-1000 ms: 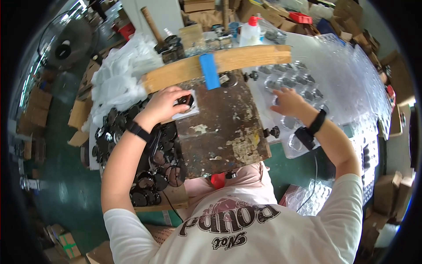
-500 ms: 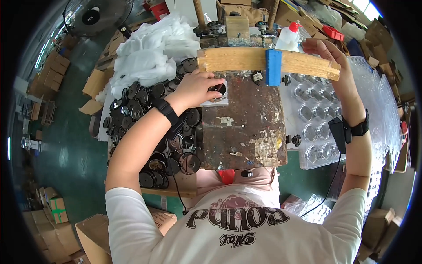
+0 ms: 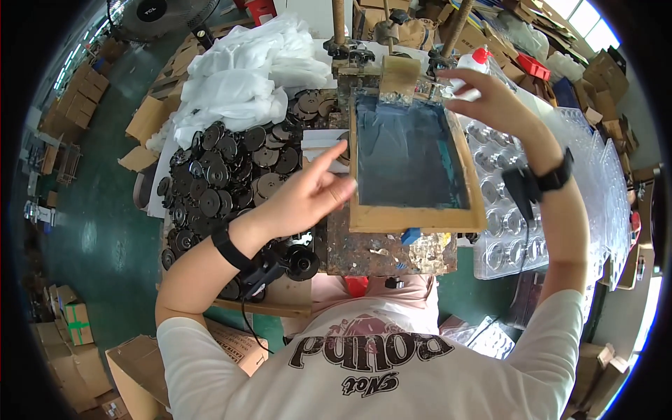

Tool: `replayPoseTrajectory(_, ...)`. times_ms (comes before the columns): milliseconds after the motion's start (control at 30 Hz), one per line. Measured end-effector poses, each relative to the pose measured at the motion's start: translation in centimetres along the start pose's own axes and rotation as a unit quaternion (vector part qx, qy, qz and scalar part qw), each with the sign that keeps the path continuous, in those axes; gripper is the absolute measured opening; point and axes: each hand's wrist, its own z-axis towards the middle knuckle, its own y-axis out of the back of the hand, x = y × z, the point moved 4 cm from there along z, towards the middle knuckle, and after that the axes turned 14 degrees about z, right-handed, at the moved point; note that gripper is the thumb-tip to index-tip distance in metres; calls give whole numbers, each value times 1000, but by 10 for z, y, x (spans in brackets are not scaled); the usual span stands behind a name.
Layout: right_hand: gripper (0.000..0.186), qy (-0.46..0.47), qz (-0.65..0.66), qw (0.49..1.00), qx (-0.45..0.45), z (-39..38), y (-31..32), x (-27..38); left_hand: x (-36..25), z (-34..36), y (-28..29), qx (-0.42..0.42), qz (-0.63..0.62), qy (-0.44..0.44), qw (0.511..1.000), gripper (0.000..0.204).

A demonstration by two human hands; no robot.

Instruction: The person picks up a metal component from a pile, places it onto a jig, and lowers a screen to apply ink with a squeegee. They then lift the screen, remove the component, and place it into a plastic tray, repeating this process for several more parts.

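A wooden-framed screen with grey-blue mesh (image 3: 409, 157) lies lowered over a stained board (image 3: 346, 248), a blue piece (image 3: 410, 235) beneath its front bar. My left hand (image 3: 308, 199) is beside the frame's left bar, index finger extended and thumb apart, holding nothing visible; whether it touches the wood is unclear. My right hand (image 3: 493, 105), fingers spread, hovers by the frame's back right corner and a yellowish block (image 3: 399, 77). A white plate (image 3: 319, 143) with a dark round piece shows partly left of the frame.
Heaped dark discs (image 3: 210, 199) lie left, with white foam sheets (image 3: 245, 63) behind. Clear moulded trays (image 3: 493, 224) are stacked right. Threaded posts (image 3: 458, 28) and a red-capped bottle (image 3: 480, 59) stand at the back. A fan (image 3: 150, 14) and cardboard boxes (image 3: 77, 322) surround the bench.
The screen frame has swung down from raised to lying over the board. My left hand left the dark piece and came nearer my body. My right hand moved left and lower.
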Motion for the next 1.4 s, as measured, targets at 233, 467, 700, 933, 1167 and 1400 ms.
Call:
replayPoseTrajectory(233,33,114,-190,973,-69,47,-47,7,6,0,-13,44,51,28,997,70)
replayPoseTrajectory(467,27,22,-179,983,36,16,-55,24,5,-1,-12,39,38,29,998,70)
replayPoseTrajectory(700,25,40,-82,993,69,-26,-72,62,5,-1,-11,29,26,8,999,70)
replayPoseTrajectory(933,24,130,-160,978,42,10,-84,42,2,-2,-9,23,19,19,999,70)
replayPoseTrajectory(1167,27,-77,-179,981,-7,39,-55,25,2,-2,-9,16,50,1,999,70)
replayPoseTrajectory(1400,27,-39,-227,971,-69,46,-73,26,5,-3,-12,19,59,3,998,70)
